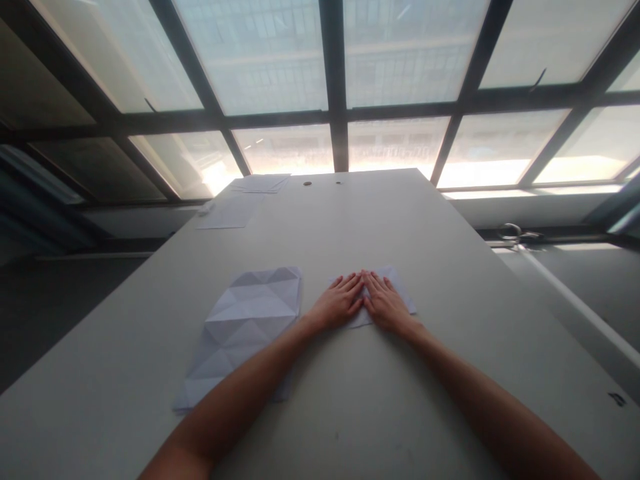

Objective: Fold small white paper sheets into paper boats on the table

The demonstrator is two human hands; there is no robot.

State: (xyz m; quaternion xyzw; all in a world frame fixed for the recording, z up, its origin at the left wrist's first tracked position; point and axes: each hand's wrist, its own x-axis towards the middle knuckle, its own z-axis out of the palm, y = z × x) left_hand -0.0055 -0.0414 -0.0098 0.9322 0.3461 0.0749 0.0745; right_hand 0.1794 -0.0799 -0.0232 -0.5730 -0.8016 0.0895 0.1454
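My left hand (pixel 339 301) and my right hand (pixel 385 303) lie flat side by side on a small folded white paper (pixel 400 288) near the middle of the white table (pixel 425 373). The fingers of both hands are stretched out and press down on the paper, with the fingertips nearly touching each other. Most of the small paper is hidden under the hands. To the left of my left hand lies a larger white sheet (pixel 247 327) marked with many triangular creases; my left forearm crosses its lower right corner.
More flat white sheets (pixel 240 200) lie at the table's far left corner, with two small round holes (pixel 307 183) in the tabletop near the far edge. Large windows with dark frames (pixel 335 87) stand behind. A metal window handle (pixel 515 233) sits on the right sill.
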